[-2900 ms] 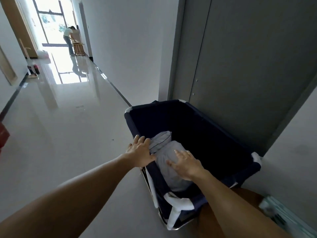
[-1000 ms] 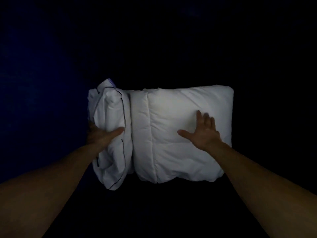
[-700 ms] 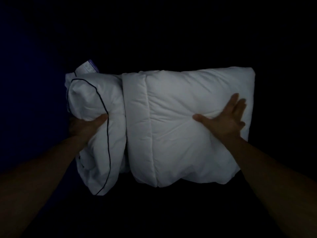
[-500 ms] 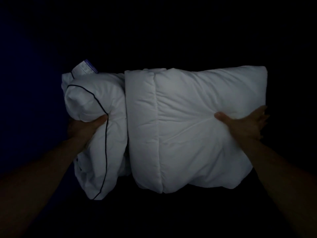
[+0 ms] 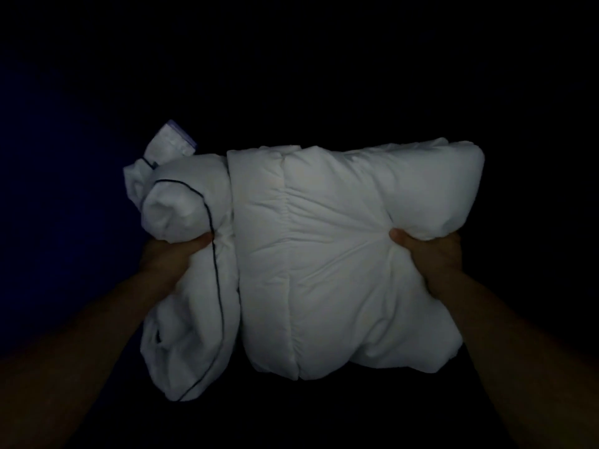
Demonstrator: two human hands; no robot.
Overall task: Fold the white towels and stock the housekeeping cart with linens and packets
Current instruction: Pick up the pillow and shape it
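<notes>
Head, bedding [image 5: 324, 260] between left grip [image 5: 171, 257], right grip [image 5: 432, 254]

It is very dark all around. Most of the background [image 5: 308, 59] is black, at the top, on the right and at the bottom. On the left there is a deep blue patch [image 5: 42, 205], which may be a cloth wall. The light is dim and weak. It is too dark to tell wall from floor.
</notes>
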